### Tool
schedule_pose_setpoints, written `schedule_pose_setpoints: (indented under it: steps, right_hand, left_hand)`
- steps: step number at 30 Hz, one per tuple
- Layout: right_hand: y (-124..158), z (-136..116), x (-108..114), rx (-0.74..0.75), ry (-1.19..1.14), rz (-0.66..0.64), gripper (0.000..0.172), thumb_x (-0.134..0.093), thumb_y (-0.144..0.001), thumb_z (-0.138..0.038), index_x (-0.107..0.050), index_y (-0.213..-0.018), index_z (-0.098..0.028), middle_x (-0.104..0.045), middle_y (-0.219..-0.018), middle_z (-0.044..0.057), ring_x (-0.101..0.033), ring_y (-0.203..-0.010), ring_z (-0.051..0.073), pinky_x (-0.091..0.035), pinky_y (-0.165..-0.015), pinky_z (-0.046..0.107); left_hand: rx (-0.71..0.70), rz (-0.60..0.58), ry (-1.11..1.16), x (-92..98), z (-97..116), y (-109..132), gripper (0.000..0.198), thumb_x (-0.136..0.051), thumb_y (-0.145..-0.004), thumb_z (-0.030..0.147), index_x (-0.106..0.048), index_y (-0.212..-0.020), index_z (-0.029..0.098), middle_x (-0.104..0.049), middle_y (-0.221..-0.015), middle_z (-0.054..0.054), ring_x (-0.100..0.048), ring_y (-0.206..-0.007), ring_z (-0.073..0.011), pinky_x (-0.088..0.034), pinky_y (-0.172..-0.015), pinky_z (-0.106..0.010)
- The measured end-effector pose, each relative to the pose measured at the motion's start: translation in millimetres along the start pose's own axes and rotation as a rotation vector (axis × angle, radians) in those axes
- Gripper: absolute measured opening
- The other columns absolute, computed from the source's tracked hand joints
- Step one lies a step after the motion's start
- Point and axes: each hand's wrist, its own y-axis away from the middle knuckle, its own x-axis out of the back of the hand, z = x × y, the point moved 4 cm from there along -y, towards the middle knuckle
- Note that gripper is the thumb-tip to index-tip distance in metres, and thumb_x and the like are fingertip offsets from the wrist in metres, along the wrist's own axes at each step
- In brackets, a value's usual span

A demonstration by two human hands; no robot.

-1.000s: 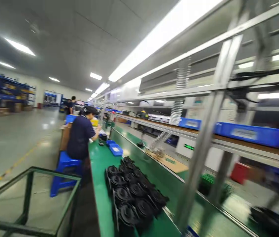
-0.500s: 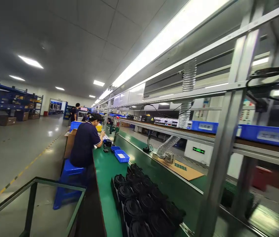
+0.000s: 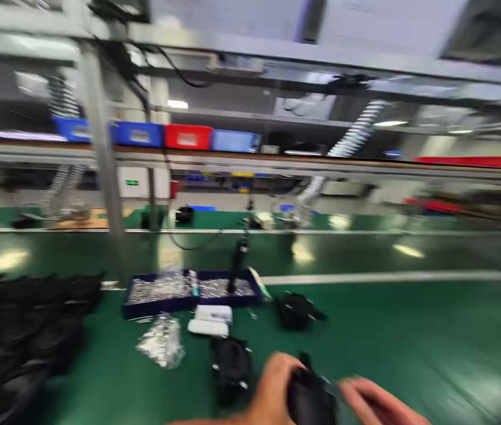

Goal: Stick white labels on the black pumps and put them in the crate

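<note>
My left hand (image 3: 272, 389) is wrapped round a black plastic part (image 3: 310, 401) at the bottom edge of the view. Just right of that part, my right hand (image 3: 376, 401) has its thumb and finger brought together; blur hides whatever they may pinch. Another black part (image 3: 232, 366) lies on the green bench left of my left hand. A third black part (image 3: 297, 310) rests farther back. Behind them, two blue trays (image 3: 159, 306) hold many small metal pieces, and a dark upright tool (image 3: 238, 262) stands over the right tray.
Rows of black parts (image 3: 24, 336) fill the bench's left side. A clear bag of metal pieces (image 3: 161, 342) and white packets (image 3: 209, 320) lie before the trays. A metal post (image 3: 104, 153) rises at the left, and a shelf (image 3: 232, 158) with blue and red bins crosses behind.
My view has swung right and down, from along the bench line to the bench before me. Both my hands and the held black part have come into view.
</note>
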Motion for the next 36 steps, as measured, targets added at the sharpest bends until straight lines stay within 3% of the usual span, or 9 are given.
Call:
schedule_pose_setpoints:
  steps: [1,3,8,15,30,36]
  right_hand:
    - [14.4,4.1,11.7,-0.047,-0.004,-0.03,0.047,-0.066,-0.091,-0.072,-0.072,-0.078,-0.027,-0.07,-0.08,0.005,-0.068,-0.075,0.025,-0.058,-0.065,0.032]
    - [30.0,7.7,16.1,-0.137,-0.088,-0.123,0.054,-0.063,-0.091,-0.073,-0.068,-0.071,-0.023,-0.064,-0.072,0.004,-0.062,-0.071,0.025,-0.052,-0.063,0.032]
    - [36.8,8.4,-3.9,-0.239,-0.24,-0.189,0.05,-0.062,-0.095,-0.063,-0.061,-0.075,-0.018,-0.052,-0.07,-0.001,-0.046,-0.067,0.017,-0.036,-0.062,0.028]
    - [52.5,11.0,-16.5,-0.266,-0.276,-0.174,0.048,-0.062,-0.098,-0.059,-0.058,-0.074,-0.018,-0.045,-0.07,-0.002,-0.039,-0.065,0.016,-0.03,-0.06,0.027]
    - [49.0,7.7,-16.3,-0.207,-0.174,-0.125,0.045,-0.061,-0.1,-0.055,-0.058,-0.073,-0.019,-0.043,-0.067,-0.003,-0.037,-0.061,0.015,-0.028,-0.056,0.028]
    - [54.4,-10.2,-14.1,0.001,0.074,-0.048,0.037,-0.057,-0.105,-0.039,-0.061,-0.073,-0.02,-0.047,-0.068,-0.001,-0.044,-0.059,0.015,-0.033,-0.056,0.029]
  left_hand:
    - [0.0,-0.027,0.052,-14.9,-2.7,-2.2,0.041,-0.079,-0.086,0.027,-0.06,-0.123,0.029,-0.065,-0.121,-0.009,-0.063,-0.106,-0.0279,-0.056,-0.09,-0.046]
    - [0.01,-0.01,0.084,-27.6,-6.6,-4.7,0.055,-0.079,-0.075,0.015,-0.057,-0.124,0.027,-0.063,-0.12,-0.009,-0.062,-0.108,-0.0298,-0.053,-0.095,-0.047]
    - [0.023,-0.013,0.007,-19.8,-4.4,-5.6,0.049,-0.073,-0.077,0.015,-0.055,-0.121,0.025,-0.063,-0.117,-0.007,-0.062,-0.106,-0.0273,-0.052,-0.093,-0.042]
    - [0.031,-0.019,-0.01,-19.7,-1.8,-6.1,0.046,-0.076,-0.081,0.023,-0.053,-0.121,0.024,-0.063,-0.116,-0.006,-0.063,-0.104,-0.0253,-0.053,-0.092,-0.039]
    - [0.042,-0.023,-0.016,-19.2,-3.0,-4.4,0.047,-0.076,-0.082,0.021,-0.052,-0.123,0.025,-0.063,-0.118,-0.006,-0.063,-0.106,-0.0258,-0.053,-0.092,-0.039]
    - [0.021,-0.025,-0.027,-18.2,-3.3,-4.6,0.046,-0.073,-0.082,0.019,-0.052,-0.122,0.026,-0.061,-0.118,-0.006,-0.061,-0.107,-0.025,-0.051,-0.094,-0.039]
